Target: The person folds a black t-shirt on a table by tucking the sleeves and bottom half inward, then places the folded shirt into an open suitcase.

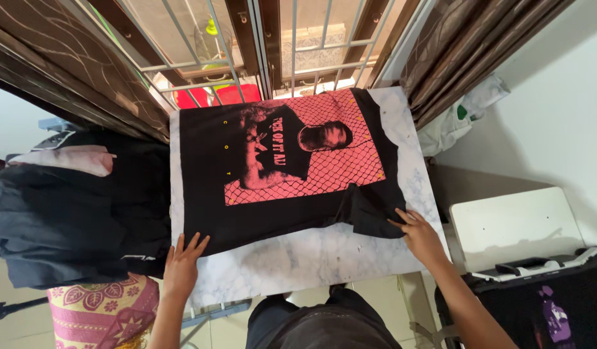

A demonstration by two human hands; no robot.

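I see my left hand (182,264) and right hand (420,234) flat, fingers spread, pressing the black T-shirt (205,168) on the marble desk (298,258).

This looks like a room in a home. A small marble-look table (311,255) stands by a barred window (260,45) with brown curtains (85,71). A pile of dark clothes (72,213) lies beside it.
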